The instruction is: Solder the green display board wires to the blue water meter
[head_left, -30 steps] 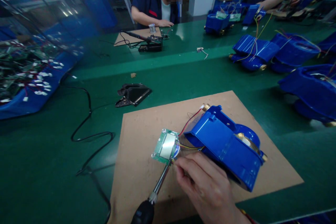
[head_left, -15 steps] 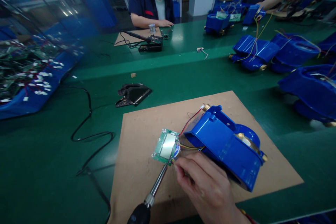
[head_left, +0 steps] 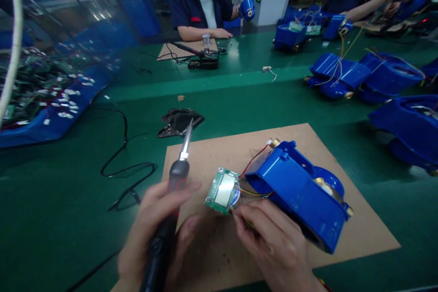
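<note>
My left hand [head_left: 153, 232] holds a black-handled soldering iron [head_left: 179, 169], its metal tip pointing up and away, clear of the board. A green circuit board [head_left: 223, 190] with a pale rectangular display lies on the brown sheet [head_left: 195, 159]. My right hand [head_left: 273, 242] pinches thin wires [head_left: 232, 211] at the board's lower right corner. Red, black and yellow wires run from the board towards a blue housing [head_left: 297, 191] with brass fittings, which lies tilted just right of the board.
A blue bin [head_left: 51, 127] of boards and white connectors stands at the left. Black cable [head_left: 125, 137] crosses the green table. A black object [head_left: 179, 122] lies beyond the sheet. More blue housings [head_left: 338, 73] stand right. Across the table, a person [head_left: 201, 4] holds a blue part [head_left: 247, 8].
My left hand has come into view, and the iron has lifted off the board, its tip now raised. My right hand still holds the wires. The person opposite now shows a blue part in one hand.
</note>
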The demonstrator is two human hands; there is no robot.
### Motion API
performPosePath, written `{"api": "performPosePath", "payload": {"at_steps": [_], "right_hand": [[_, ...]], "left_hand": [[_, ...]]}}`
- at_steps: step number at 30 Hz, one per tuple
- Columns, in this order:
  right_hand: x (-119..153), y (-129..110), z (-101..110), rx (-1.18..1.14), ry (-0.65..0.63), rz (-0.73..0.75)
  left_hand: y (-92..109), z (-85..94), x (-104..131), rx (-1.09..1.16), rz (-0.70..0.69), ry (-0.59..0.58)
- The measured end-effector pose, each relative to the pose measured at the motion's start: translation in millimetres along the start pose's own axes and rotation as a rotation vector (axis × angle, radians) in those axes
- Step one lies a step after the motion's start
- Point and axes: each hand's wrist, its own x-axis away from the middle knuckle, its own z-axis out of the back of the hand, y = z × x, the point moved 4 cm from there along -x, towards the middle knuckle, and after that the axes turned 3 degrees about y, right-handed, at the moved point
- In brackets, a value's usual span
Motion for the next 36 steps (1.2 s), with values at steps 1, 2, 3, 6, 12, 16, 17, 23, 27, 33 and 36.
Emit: {"api": "performPosePath", "payload": {"at_steps": [1, 2, 3, 6, 12, 16, 17, 23, 27, 33, 36], "right_hand": [[-0.4, -0.1, 0.1, -0.002, 0.003, 0.001], [-0.7, -0.2, 0.1, -0.006, 0.003, 0.002], [-0.8, -0.2, 0.0, -0.008, 0.0, 0.0], [-0.1, 0.3, -1.4, -0.009, -0.018, -0.017], [1.2, 2.1, -1.9, -0.007, -0.016, -0.042], [2.3, 3.0, -2.3, 0.007, -0.036, -0.042], [3.1, 3.3, -2.8, 0.008, -0.033, -0.043], [9.3, 5.9, -5.4, -0.005, 0.017, -0.09], [11.4, 5.8, -6.2, 0.028, -0.032, -0.135], [14.7, 11.1, -10.5, 0.009, -0.072, -0.186], [15.8, 13.5, -12.4, -0.021, -0.095, -0.197]], "left_hand": [[-1.5, -6.0, -3.6, 0.026, -0.004, -0.029], [-3.6, -11.6, -6.1, 0.055, -0.007, -0.072], [-6.1, -16.5, -7.3, 0.085, -0.013, -0.121], [-16.8, -25.5, -6.1, 0.163, -0.004, -0.224], [-31.0, -33.4, -0.9, 0.221, 0.059, -0.337], [-29.9, -34.7, -1.1, 0.209, 0.056, -0.284], [-29.7, -34.9, -1.0, 0.204, 0.053, -0.261], [-34.0, -36.8, 3.3, 0.196, 0.033, -0.234], [-34.6, -36.3, 4.2, 0.195, 0.036, -0.222], [-30.3, -38.1, 1.1, 0.221, 0.075, -0.174], [-29.4, -38.3, 1.6, 0.238, 0.072, -0.151]]}}
